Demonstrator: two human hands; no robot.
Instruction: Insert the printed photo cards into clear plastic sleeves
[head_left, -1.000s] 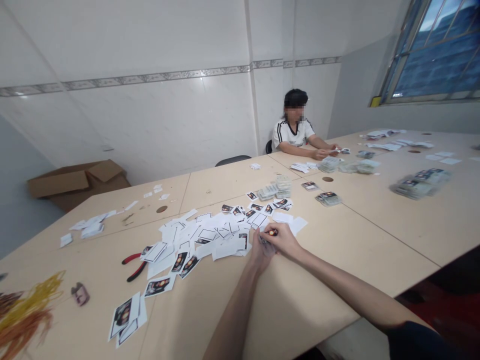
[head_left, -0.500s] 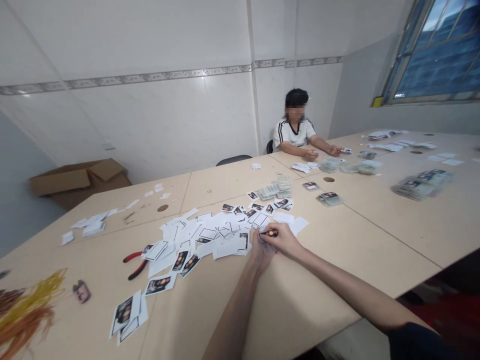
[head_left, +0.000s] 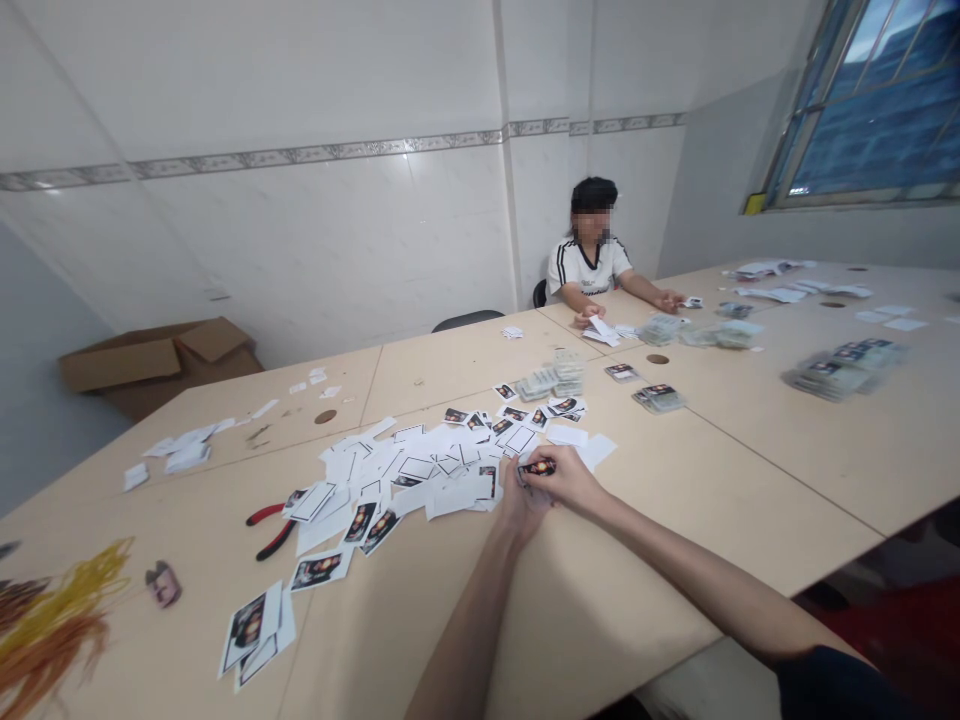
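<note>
My left hand and my right hand meet over the beige table, both closed on one small printed card with a dark picture. The card is pinched between the fingers of both hands just above the tabletop. Right beside them, to the left and behind, lies a wide scatter of white and printed cards.
Red-handled pliers lie left of the scatter, and yellow and orange bands sit at the far left edge. Bundled card stacks stand further back. A seated person handles cards at the far table end. A cardboard box lies behind.
My hands stay in place with the card, turning it slightly. The seated person's hand has moved onto a pile of white cards.
</note>
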